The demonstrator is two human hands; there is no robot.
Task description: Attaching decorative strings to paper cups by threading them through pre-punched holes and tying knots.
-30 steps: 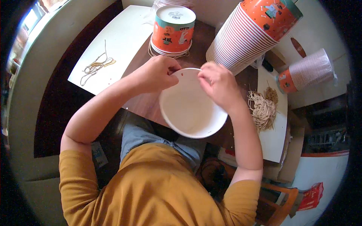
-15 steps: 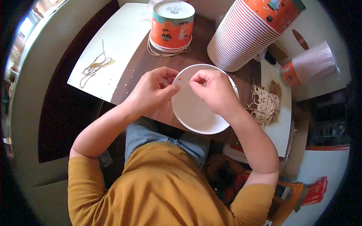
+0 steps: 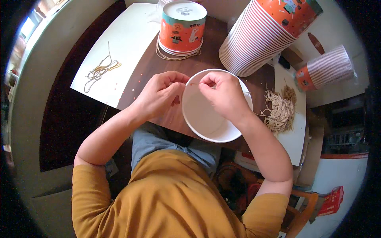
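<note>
A white paper bucket stands at the table's near edge, its open mouth toward me. At its left rim is my left hand, thumb and fingers curled together against the outer wall; what is between them is hidden. Over the mouth, my right hand pinches a thin cord, of which only a little shows at the fingertips. A small orange spot marks the inner wall between my two hands. At the right rim, a short piece of cord shows beside my right wrist.
Behind stands an upturned orange bucket with cord loops round its base. A tall leaning stack of buckets rises beyond. Beige cord bundle lies right; loose cords lie left. Another bucket stack is at far right.
My left fingers have shifted slightly and curled lower beside the rim. My right hand stays pinched over the bucket's mouth. The view has moved a little.
</note>
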